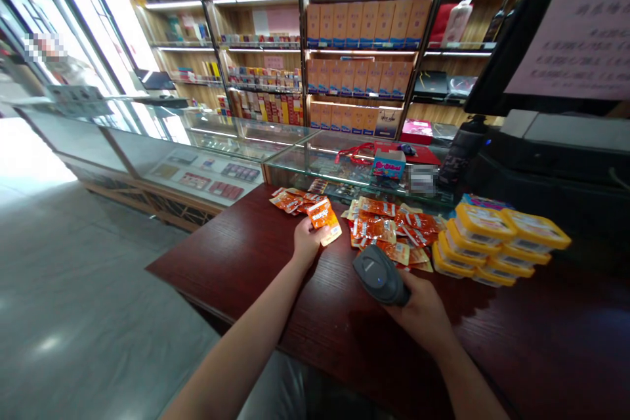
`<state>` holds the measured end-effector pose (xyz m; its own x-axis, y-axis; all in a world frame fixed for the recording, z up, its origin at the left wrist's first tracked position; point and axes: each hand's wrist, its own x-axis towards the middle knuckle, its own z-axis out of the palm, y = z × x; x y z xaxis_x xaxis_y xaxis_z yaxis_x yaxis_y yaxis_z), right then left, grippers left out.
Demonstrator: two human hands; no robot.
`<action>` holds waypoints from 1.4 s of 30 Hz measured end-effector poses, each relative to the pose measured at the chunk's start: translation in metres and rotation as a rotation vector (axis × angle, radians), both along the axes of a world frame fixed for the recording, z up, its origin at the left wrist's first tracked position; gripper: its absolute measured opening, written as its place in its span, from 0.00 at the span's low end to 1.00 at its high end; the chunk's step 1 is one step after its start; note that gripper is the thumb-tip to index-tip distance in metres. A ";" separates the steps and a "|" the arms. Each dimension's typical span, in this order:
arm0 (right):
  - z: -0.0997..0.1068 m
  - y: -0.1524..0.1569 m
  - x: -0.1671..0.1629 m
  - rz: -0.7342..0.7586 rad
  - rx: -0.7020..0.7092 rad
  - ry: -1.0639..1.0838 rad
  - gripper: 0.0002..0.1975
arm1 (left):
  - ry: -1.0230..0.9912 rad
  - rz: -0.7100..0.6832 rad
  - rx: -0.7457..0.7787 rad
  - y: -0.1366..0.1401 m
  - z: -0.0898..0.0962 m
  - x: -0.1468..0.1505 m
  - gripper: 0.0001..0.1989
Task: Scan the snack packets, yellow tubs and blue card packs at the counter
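Orange packet (325,218) — glossy, white lettering, pale near end; hand-held, printed face up, tilted, between the small packet heap (290,200) at far left and the larger packet heap (374,228) at right. Scanner (374,269) — dark grey, rounded head, small blue dot on top; hand-held, near side of the larger heap, head toward far left.

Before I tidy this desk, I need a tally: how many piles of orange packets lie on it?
2: a small pile just beyond the left hand, and a larger pile beyond the scanner in the right hand. Another could be hidden.
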<state>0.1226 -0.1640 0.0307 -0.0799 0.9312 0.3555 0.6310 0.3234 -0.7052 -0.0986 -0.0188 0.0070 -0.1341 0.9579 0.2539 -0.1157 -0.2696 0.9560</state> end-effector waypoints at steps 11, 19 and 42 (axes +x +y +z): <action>0.000 0.001 0.002 -0.113 -0.044 -0.215 0.11 | -0.119 -0.020 0.025 0.003 -0.002 0.002 0.22; 0.004 -0.002 -0.002 -0.272 0.073 -0.449 0.13 | -0.072 0.053 -0.044 0.003 0.003 0.004 0.18; -0.001 0.004 0.002 -0.249 0.177 -0.269 0.12 | 1.085 -0.113 0.321 0.057 0.021 0.092 0.15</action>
<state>0.1249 -0.1603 0.0297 0.0280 0.8600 0.5095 0.8597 0.2393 -0.4513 -0.0067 0.0384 0.0276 0.3890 0.8202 0.4195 0.6919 -0.5607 0.4548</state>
